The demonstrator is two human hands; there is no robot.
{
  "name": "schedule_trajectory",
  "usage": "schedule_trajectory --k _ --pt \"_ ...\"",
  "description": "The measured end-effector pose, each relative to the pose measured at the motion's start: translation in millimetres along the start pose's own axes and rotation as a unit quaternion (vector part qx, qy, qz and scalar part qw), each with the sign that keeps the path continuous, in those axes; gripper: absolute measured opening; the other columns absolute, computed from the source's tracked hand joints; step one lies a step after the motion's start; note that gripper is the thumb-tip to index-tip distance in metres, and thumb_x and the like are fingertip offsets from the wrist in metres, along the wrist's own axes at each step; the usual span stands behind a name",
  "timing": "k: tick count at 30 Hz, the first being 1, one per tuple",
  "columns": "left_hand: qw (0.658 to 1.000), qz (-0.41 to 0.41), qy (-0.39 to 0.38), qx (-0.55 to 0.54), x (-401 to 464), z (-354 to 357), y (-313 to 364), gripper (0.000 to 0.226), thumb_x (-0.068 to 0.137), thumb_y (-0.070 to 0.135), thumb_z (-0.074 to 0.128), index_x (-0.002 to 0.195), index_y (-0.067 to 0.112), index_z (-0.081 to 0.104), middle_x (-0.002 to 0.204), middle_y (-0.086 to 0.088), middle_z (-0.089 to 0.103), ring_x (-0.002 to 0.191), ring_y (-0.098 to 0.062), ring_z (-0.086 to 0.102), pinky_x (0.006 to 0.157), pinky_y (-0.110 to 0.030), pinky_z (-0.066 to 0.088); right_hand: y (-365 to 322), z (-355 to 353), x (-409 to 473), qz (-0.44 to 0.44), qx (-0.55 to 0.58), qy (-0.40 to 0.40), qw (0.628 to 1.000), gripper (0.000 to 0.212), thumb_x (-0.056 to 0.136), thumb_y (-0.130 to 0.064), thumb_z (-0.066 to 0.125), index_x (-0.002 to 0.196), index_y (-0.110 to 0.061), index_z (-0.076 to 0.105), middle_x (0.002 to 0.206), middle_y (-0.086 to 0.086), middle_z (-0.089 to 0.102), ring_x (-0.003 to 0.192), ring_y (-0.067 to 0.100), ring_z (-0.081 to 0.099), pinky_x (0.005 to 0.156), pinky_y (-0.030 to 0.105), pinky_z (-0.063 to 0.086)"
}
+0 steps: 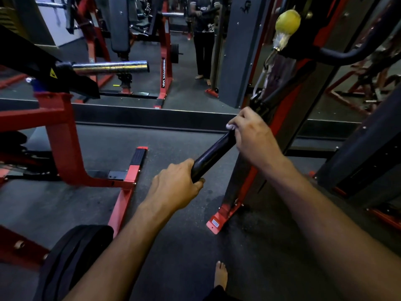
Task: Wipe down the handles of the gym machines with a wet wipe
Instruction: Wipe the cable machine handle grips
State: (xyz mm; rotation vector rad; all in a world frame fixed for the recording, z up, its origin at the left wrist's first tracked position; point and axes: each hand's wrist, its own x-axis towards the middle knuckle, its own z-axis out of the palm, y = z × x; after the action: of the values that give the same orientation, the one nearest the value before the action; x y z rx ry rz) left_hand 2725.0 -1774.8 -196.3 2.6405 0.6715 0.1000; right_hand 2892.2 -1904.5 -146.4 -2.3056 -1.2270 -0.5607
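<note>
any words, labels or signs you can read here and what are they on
No text here can be read for sure.
Vertical white lettering on the red upright post: mirrored and blurred, unreadable.
Yellow triangle sticker on the black machine arm: a warning sign, its symbol too small to make out.
White print on the shirt of the person in the mirror: blurred.
Small label on the red foot plate: too small.

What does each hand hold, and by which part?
Left hand grips the handle at its near end. Right hand grips its far end, with a wipe under the fingers.

Head-worn view, downward, close over hands (217, 161)
</note>
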Motion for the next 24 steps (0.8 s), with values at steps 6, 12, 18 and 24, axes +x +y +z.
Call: schedule_trajectory --k 6,12,18,24 --pt "1.0 -0.011 0.001 0.008 2.5 3.0 0.2 0.026 0.096 0.043 0.063 0.117 0.032 0.053 0.102 0.002 0.067 0.089 -0.022 0.065 0.076 -0.038 0.051 -55.2 18.3 -40.7 -0.036 0.048 -0.035 0.998 0.016 0.094 -0.008 0.059 0.106 -0.008 0.069 0.108 0.005 0.052 0.094 0.018 0.055 0.083 0.032 0.055" --pt "1.0 -0.014 0.017 0.003 5.4 3.8 -5.3 0.023 0.094 0.037 0.063 0.114 0.027 0.06 0.097 0.0 0.069 0.079 -0.02 0.06 0.068 -0.035 0.046 -76.6 28.9 -60.1 -0.093 0.123 -0.067 0.986 0.017 0.097 -0.008 0.058 0.11 -0.006 0.069 0.107 0.005 0.054 0.092 0.018 0.056 0.078 0.035 0.055" --pt "0.999 -0.016 0.001 -0.037 5.6 4.1 -9.5 0.024 0.092 0.045 0.068 0.111 0.033 0.059 0.092 0.004 0.066 0.086 -0.022 0.068 0.081 -0.041 0.059 -13.7 2.5 -15.7 -0.045 0.057 0.031 0.997 0.015 0.095 -0.006 0.063 0.107 -0.006 0.072 0.103 0.006 0.058 0.092 0.017 0.058 0.082 0.031 0.054" --pt "0.999 -0.018 0.019 -0.024 7.8 6.3 -11.7 0.029 0.09 0.05 0.069 0.108 0.031 0.058 0.093 0.0 0.068 0.086 -0.025 0.067 0.076 -0.038 0.056 -26.2 19.2 -29.9 -0.032 0.049 0.015 0.998 0.016 0.095 -0.002 0.061 0.108 -0.005 0.07 0.103 0.004 0.055 0.09 0.016 0.056 0.079 0.035 0.056"
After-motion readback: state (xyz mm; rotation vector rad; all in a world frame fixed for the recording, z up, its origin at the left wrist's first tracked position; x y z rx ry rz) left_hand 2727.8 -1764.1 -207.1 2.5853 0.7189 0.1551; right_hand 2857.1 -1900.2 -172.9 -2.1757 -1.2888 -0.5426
